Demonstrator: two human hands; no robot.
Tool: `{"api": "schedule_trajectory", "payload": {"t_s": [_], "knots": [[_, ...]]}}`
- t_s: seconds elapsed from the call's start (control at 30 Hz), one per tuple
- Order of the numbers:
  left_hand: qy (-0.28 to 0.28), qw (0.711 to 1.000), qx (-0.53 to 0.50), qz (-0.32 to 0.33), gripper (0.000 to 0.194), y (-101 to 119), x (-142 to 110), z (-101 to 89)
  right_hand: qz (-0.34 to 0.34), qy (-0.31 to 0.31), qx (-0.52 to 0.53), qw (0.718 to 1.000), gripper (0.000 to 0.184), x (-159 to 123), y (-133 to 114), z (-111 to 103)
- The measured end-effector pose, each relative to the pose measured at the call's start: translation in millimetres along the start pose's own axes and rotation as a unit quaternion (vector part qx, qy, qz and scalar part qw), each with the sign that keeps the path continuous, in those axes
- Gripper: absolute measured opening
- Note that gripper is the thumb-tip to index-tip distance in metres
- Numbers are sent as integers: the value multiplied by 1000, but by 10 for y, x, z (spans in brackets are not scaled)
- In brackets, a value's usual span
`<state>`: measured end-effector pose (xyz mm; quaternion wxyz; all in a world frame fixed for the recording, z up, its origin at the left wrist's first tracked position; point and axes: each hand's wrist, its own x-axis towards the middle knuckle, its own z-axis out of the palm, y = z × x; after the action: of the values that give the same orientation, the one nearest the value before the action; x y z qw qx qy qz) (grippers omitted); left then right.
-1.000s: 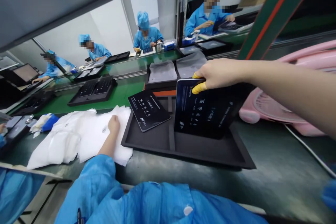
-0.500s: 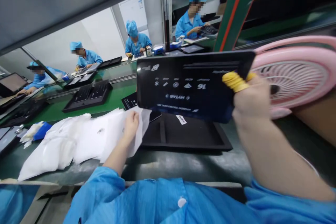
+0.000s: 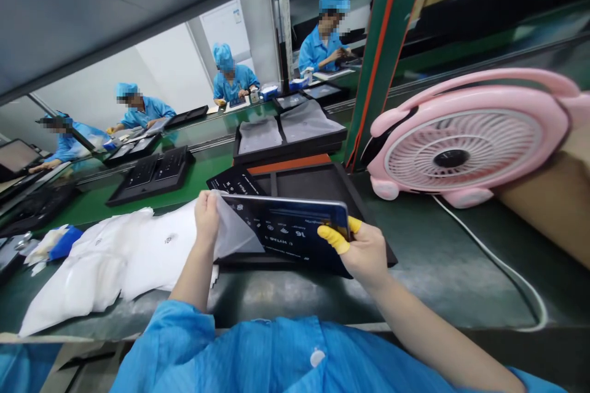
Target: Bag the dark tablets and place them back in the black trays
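Note:
My right hand [image 3: 367,253], with yellow finger cots on thumb and finger, grips the right end of a black tablet [image 3: 290,233] with white print on its front. The tablet is tilted, its left end inside a thin white sleeve [image 3: 233,230]. My left hand [image 3: 207,216] pinches the sleeve at its upper left edge. To the left, a pile of white sleeves [image 3: 152,245] is spread on the bench. Beneath the tablet lies a black tray [image 3: 318,181], partly hidden. Another printed black tablet [image 3: 235,179] rests at an angle behind the sleeve.
A pink fan [image 3: 465,141] stands at the right, its white cable [image 3: 502,264] trailing over the bench. Behind are a black tray with sleeved tablets [image 3: 295,126] and a tray of bare tablets [image 3: 150,175]. Several co-workers in blue [image 3: 322,49] sit across the line.
My right hand has brought the tablet down and left, and its left end has gone into the sleeve. My left hand has shifted slightly left and up with the sleeve, which is now opened out.

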<state>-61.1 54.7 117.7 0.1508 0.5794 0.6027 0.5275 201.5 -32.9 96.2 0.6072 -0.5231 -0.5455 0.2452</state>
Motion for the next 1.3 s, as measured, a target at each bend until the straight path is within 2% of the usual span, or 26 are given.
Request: {"api": "schedule_trajectory", "payload": {"t_s": [0.07, 0.17, 0.23, 0.33, 0.4, 0.47, 0.63, 0.7, 0.77, 0.87, 0.93, 1.03, 1.13, 1.2, 1.23, 1.3], "knots": [[-25, 998, -1, 59, 19, 170, -20, -20, -21, -27, 7, 999, 27, -38, -22, 43], [-137, 985, 16, 103, 17, 314, -238, 41, -2, -31, 34, 999, 26, -23, 25, 101], [-178, 977, 20, 112, 21, 339, -446, 116, 42, 5, 64, 997, 29, 37, 115, 119], [-199, 972, 18, 123, 28, 354, -679, 222, 98, 99, 128, 982, 36, 153, 283, 132], [-213, 968, 16, 133, 27, 402, -698, 285, 105, 156, 164, 968, 38, 208, 361, 160], [-223, 964, 14, 144, 27, 509, -591, 356, 92, 173, 182, 964, 37, 226, 380, 223], [-249, 951, 4, 185, 20, 928, -207, 635, 77, 94, 190, 974, 29, 209, 269, 471], [-275, 937, 3, 213, 21, 1054, -248, 767, 82, 80, 204, 972, 26, 228, 240, 542], [-301, 924, 3, 237, 23, 1119, -400, 859, 85, 77, 224, 968, 26, 263, 232, 567], [-326, 909, 2, 258, 24, 1155, -548, 837, 84, 71, 244, 964, 29, 314, 217, 511], [-323, 905, 4, 279, 23, 1200, -436, 711, 77, 54, 243, 965, 26, 352, 173, 422], [-268, 915, 55, 297, 38, 1315, -29, 467, 57, 9, 231, 971, 24, 465, 21, 228], [-317, 911, 129, 231, 33, 1377, 295, 328, 9, -69, 163, 984, 28, 704, -224, -29], [-347, 915, 87, 185, 27, 1346, 334, 328, -22, -147, 116, 982, 36, 916, -395, -238], [-332, 928, 35, 166, 27, 1310, 309, 346, -38, -193, 93, 976, 41, 1025, -469, -354], [-254, 955, -86, 126, 30, 1208, 216, 397, -71, -286, 24, 955, 48, 1228, -577, -590]]}}
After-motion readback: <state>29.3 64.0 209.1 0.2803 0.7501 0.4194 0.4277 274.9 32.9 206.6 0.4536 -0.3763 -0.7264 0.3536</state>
